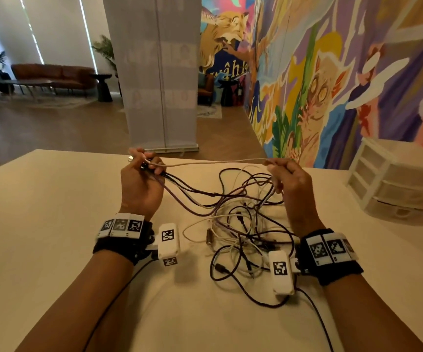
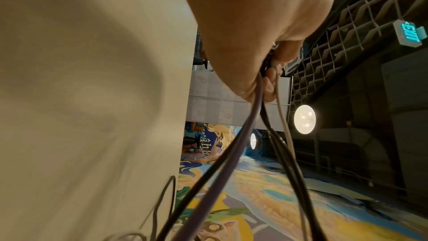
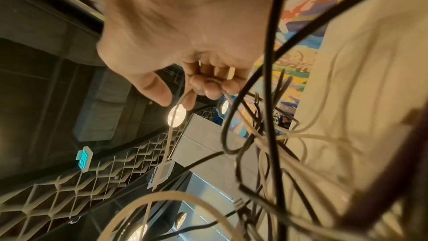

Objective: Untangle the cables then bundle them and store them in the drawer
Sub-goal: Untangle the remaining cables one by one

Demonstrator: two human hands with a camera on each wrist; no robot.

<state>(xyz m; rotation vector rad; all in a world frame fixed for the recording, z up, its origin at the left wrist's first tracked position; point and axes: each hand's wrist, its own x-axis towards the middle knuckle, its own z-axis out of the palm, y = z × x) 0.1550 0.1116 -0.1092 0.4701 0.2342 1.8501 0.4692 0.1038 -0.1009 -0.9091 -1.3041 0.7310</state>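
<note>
A tangle of black, purple and white cables lies on the table between my wrists. My left hand, raised above the table, grips the ends of several cables: purple, black and white strands run down from its curled fingers. My right hand pinches a white cable that stretches nearly taut across to the left hand. In the right wrist view the fingers curl round that white cable, with dark loops hanging beside them.
A small white plastic drawer unit stands on the table at the far right, its drawers closed. A painted wall runs behind it. A grey banner stand rises beyond the table's far edge.
</note>
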